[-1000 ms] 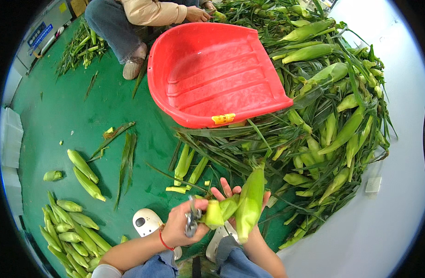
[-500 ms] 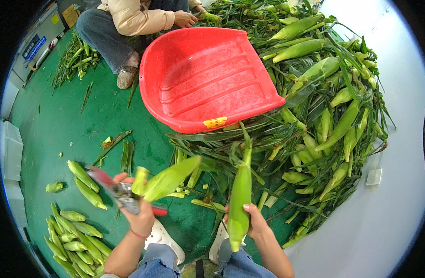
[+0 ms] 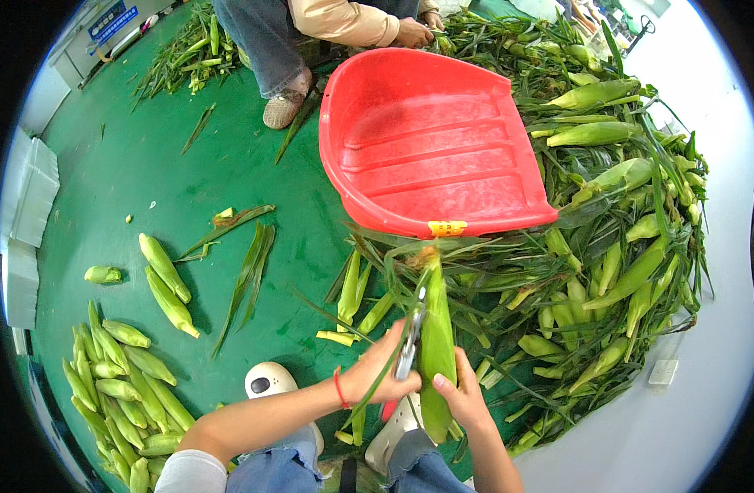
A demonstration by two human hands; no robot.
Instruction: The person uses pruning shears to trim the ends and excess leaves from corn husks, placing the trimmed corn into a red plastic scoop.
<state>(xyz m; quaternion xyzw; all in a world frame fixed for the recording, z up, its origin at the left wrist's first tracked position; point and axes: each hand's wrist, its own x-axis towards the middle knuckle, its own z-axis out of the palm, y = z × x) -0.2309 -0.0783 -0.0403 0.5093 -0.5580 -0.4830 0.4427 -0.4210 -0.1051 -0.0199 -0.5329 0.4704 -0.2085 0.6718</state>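
My right hand point(image 3: 464, 396) is closed round the lower part of a green ear of corn point(image 3: 437, 349) in its husk. The ear stands nearly upright before me, brown silk at its far tip. Against its left side, my left hand point(image 3: 375, 363) grips pruning shears point(image 3: 411, 335) with silvery metal parts and a bit of red handle low down. The blades run along the upper husk; whether they bite into it cannot be made out. A long thin leaf hangs across my left hand.
A red plastic scoop point(image 3: 443, 177) rests against a big heap of unhusked corn point(image 3: 632, 279) at the right. Trimmed ears point(image 3: 135, 394) lie piled at the lower left, with several loose ones beyond. Opposite sits another person point(image 3: 344, 20), hands at the heap. A white wall point(image 3: 681, 411) bounds the right.
The shears have come from the left up to the ear. The cut husk piece held with them has left my left hand. My view has shifted left, so the scene appears further right.
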